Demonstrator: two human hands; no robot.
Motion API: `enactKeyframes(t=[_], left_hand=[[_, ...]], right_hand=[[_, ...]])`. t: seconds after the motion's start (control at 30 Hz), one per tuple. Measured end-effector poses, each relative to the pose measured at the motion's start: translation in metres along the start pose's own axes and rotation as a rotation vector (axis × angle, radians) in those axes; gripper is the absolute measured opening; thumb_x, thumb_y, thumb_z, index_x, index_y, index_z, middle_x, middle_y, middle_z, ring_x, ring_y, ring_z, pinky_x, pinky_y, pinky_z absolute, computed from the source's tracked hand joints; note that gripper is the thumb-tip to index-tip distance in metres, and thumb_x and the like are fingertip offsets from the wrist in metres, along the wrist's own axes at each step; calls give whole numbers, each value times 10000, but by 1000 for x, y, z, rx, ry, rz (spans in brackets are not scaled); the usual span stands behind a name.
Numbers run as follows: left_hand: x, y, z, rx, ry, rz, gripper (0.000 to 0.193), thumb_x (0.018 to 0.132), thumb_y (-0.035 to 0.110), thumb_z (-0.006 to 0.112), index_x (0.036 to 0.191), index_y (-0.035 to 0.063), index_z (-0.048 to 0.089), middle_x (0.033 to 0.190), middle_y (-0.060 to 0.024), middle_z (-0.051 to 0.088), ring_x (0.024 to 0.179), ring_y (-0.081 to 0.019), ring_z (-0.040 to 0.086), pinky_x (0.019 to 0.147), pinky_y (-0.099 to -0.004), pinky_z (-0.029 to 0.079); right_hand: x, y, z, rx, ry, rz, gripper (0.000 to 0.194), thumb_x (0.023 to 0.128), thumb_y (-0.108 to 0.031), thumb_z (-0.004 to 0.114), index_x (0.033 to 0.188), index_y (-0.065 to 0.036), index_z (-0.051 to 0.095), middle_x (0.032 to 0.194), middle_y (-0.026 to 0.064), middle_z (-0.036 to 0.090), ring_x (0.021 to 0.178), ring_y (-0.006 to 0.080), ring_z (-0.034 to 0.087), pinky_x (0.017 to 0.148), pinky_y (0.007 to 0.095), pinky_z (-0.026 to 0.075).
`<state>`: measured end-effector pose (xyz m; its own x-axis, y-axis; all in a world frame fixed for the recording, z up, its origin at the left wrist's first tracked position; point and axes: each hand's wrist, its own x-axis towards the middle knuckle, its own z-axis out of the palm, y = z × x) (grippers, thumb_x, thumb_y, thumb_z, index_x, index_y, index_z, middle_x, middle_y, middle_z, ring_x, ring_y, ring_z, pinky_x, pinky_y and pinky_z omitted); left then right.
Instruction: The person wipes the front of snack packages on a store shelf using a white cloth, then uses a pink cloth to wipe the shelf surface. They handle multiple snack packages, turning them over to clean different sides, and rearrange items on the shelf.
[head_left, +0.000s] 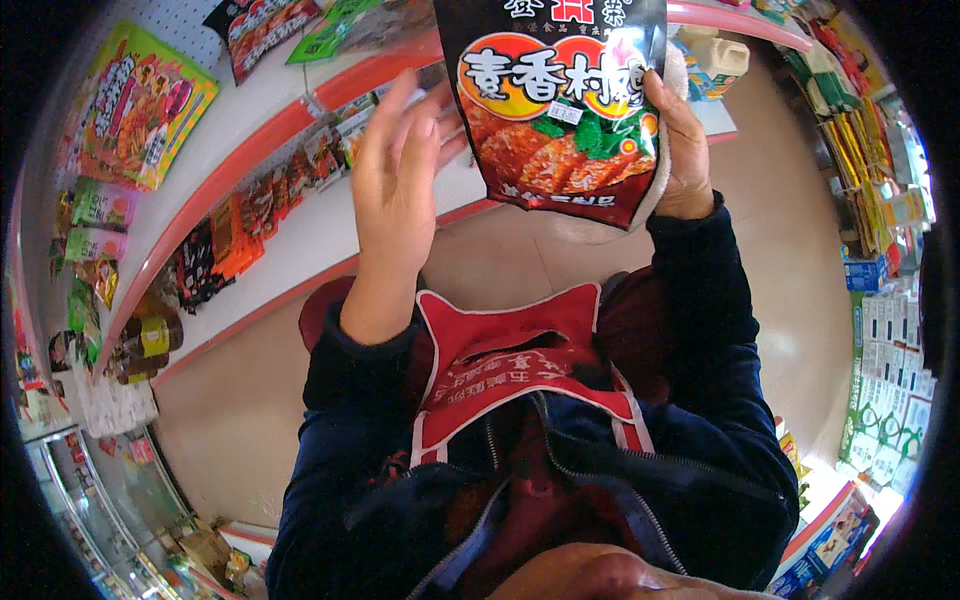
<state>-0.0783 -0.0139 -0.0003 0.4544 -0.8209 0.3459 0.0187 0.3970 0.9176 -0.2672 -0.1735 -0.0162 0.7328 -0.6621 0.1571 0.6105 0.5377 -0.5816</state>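
My right hand (684, 146) grips the right side of a glossy black snack pouch (562, 135), its thumb over the front edge. The pouch is printed with sliced food and green leaves and bears large writing and a small white price sticker (565, 113). A whitish cloth (675, 71) shows behind the pouch, along its right edge. To the left of the pouch, my left hand (405, 150) is raised with its fingers apart and slightly blurred, holding nothing visible. The top of the pouch is cut off by the picture's edge.
Curved-looking white shelves (247, 112) with red edging stand ahead and left, bearing snack packets (240, 229) and a large green-and-yellow bag (139, 105). Stacked cartons (889, 375) and packaged goods line the right side. A glass case (112, 487) is at lower left.
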Motion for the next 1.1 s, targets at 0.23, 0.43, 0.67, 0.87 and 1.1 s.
enactKeyframes(t=[0.23, 0.43, 0.67, 0.87, 1.1], left_hand=[[-5, -24, 20, 169, -47, 238, 587, 937, 121, 567, 1427, -10, 271, 1412, -202, 385, 1275, -271, 436, 1049, -383, 350], [-9, -43, 27, -220, -33, -205, 513, 912, 142, 626, 1313, -64, 378, 1254, -152, 521, 1134, -166, 519, 963, -290, 426], [-11, -46, 22, -168, -35, -285, 314, 884, 154, 672, 1095, -49, 556, 1025, -85, 639, 914, -104, 591, 796, -234, 479], [-11, -46, 20, -143, -31, -272, 272, 876, 155, 684, 1052, -26, 583, 999, -59, 640, 887, -83, 579, 770, -225, 475], [-10, -46, 21, -137, -31, -254, 249, 875, 159, 685, 1029, -14, 592, 980, -40, 640, 863, -70, 570, 773, -222, 469]], right_hand=[[3, -3, 1, 121, 28, -28, 383, 946, -239, 527, 1250, -7, 505, 1205, 160, 607, 1040, 264, 632, 912, 405, 522], [5, -2, 1, 113, 127, -13, 369, 952, -232, 519, 1249, -13, 505, 1214, 152, 605, 1036, 267, 633, 908, 409, 523], [6, -2, -1, 132, 86, 7, 366, 954, -250, 514, 1240, -22, 514, 1181, 150, 623, 1016, 263, 641, 894, 408, 528], [6, 0, -2, 111, 112, -30, 349, 953, -254, 518, 1216, -26, 529, 1171, 146, 628, 1005, 255, 645, 887, 404, 532], [6, -1, -2, 137, 75, -13, 344, 945, -246, 534, 1213, -30, 535, 1167, 144, 630, 1007, 252, 644, 889, 399, 531]])
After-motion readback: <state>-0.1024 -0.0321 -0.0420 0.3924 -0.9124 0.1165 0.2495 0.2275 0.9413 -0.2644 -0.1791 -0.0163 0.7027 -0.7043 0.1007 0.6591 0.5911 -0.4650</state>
